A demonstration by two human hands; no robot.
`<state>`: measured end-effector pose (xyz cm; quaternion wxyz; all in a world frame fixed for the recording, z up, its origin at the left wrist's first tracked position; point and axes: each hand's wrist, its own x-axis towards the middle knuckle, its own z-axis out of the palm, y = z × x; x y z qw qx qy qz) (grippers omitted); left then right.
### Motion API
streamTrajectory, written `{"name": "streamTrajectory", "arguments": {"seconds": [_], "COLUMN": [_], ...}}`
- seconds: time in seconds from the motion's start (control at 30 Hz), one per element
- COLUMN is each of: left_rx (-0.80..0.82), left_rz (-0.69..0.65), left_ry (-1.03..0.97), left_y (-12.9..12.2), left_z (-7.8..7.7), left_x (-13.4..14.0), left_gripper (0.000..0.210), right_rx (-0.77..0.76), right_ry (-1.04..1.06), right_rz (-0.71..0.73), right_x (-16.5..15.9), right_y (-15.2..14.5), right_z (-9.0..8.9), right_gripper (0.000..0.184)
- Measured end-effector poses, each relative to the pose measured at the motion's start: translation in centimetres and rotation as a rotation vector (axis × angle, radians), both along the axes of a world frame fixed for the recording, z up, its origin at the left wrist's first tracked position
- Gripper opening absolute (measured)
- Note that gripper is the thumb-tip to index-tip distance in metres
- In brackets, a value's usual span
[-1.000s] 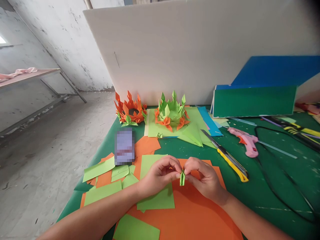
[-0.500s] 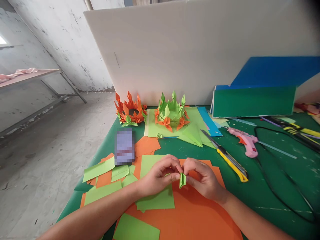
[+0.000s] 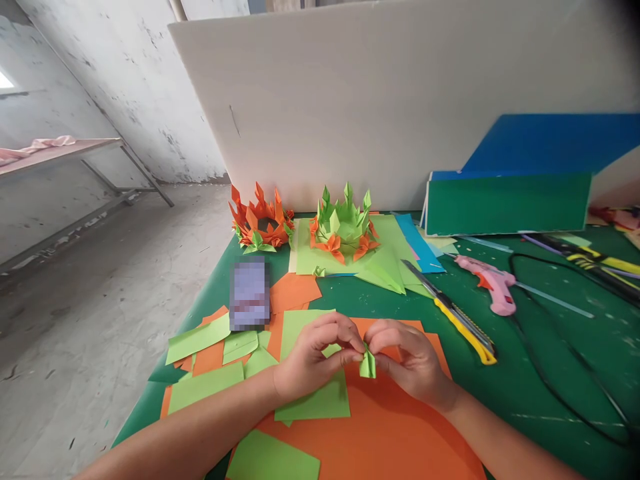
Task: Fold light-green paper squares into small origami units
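Note:
Between the fingertips of both hands is a small folded piece of green paper (image 3: pixel 368 366), its lower end flared with creases showing. My left hand (image 3: pixel 320 350) pinches it from the left, thumb and forefinger closed on its edge. On the other side my right hand (image 3: pixel 407 357) grips it in a similar pinch. Both hands are above a large orange paper sheet (image 3: pixel 385 433). Under my left hand lies a green paper sheet (image 3: pixel 313 400). Behind the hands stand a green paper crown (image 3: pixel 345 223) with orange flowers and an orange paper crown (image 3: pixel 260 223) with green parts.
To the right lie a yellow utility knife (image 3: pixel 463 327) with its blade showing and a pink glue gun (image 3: pixel 495 283) with a trailing black cord (image 3: pixel 530 370). A blurred purple object (image 3: pixel 250 293) sits left, near scattered paper pieces (image 3: pixel 205 387). A white board (image 3: pixel 325 100) stands behind.
The folded green paper has turned a little and its lower end looks wider now. Both hands keep their pinch and have shifted only slightly.

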<state>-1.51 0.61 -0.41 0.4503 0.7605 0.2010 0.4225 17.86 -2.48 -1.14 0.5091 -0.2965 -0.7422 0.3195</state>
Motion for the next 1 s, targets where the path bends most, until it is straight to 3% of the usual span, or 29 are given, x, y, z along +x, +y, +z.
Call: {"name": "streamTrajectory", "arguments": {"seconds": [0.33,1.0], "left_rx": [0.06,0.226], "left_rz": [-0.006,-0.118], "left_ry": [0.081,0.183], "left_y": [0.4,1.4], "left_z": [0.4,0.3], "left_x": [-0.3,-1.1], "left_gripper": [0.004,0.003], "right_rx": [-0.094,-0.037], "right_ry": [-0.054,-0.103], "right_rz": [0.029,-0.031], "right_x": [0.5,0.0], "right_y": [-0.1,-0.1], "right_z": [-0.1,-0.1], "right_gripper": [0.017,0.014]}}
